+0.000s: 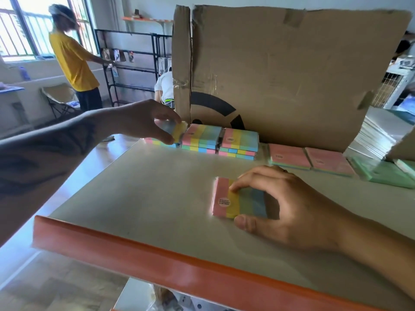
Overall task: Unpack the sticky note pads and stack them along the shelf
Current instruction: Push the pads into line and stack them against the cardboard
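Note:
My left hand (143, 122) pinches a wrapped striped sticky note pad (177, 131) at the far left of the shelf (143, 187), on top of another pad and against a row of two stacked striped pads (203, 138) (240, 140). My right hand (287, 205) grips a second pink, yellow, green and blue striped pad (226, 198), which lies flat on the shelf nearer the front edge.
A tall cardboard sheet (292, 70) stands behind the pads. Pink-topped pads (289, 157) (329, 162), green pads (386, 173) and a stack of clear packets (379, 133) lie to the right. The shelf's orange front lip (157, 263) runs across. A person in yellow (74, 61) stands at the back left by a black rack.

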A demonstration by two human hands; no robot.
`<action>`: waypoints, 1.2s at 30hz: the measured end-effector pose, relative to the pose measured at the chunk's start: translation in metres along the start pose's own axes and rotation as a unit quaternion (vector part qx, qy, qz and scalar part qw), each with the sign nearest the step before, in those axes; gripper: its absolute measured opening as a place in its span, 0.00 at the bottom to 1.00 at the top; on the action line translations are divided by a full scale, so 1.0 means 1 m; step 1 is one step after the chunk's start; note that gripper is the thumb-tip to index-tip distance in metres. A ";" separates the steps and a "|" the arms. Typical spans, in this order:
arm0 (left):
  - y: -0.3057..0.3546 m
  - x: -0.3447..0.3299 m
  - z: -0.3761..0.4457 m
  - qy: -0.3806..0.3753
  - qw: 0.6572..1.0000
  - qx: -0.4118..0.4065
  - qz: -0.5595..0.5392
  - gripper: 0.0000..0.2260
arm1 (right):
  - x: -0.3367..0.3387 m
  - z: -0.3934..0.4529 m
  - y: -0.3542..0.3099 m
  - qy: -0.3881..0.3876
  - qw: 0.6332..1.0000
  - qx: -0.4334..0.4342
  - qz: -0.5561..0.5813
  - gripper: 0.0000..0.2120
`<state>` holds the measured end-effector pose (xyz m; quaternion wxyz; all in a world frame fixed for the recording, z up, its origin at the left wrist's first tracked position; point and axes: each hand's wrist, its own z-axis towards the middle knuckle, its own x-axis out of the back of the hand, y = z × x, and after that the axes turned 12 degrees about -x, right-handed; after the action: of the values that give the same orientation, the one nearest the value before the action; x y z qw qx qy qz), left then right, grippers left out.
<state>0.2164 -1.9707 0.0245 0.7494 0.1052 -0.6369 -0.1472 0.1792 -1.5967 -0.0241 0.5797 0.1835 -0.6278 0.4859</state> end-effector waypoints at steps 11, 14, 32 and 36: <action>0.012 -0.015 -0.005 0.019 0.999 0.016 -0.028 0.21 | -0.004 -0.003 0.000 -0.004 1.000 0.006 -0.020 0.26; 0.019 -0.017 -0.008 0.019 0.999 0.037 -0.023 0.23 | -0.006 -0.004 -0.002 -0.005 0.999 0.009 -0.040 0.28; 0.096 -0.035 -0.072 0.045 0.993 -0.010 0.110 0.31 | -0.002 -0.003 0.003 0.006 0.999 0.033 -0.018 0.27; 0.107 -0.061 -0.096 -0.027 0.997 0.003 0.074 0.38 | 0.012 -0.001 0.001 0.008 0.999 0.050 0.002 0.23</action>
<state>0.3110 -1.8517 -0.0110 0.7404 0.0560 -0.6633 -0.0928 0.1754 -1.5913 -0.0135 0.5738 0.2076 -0.5985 0.5191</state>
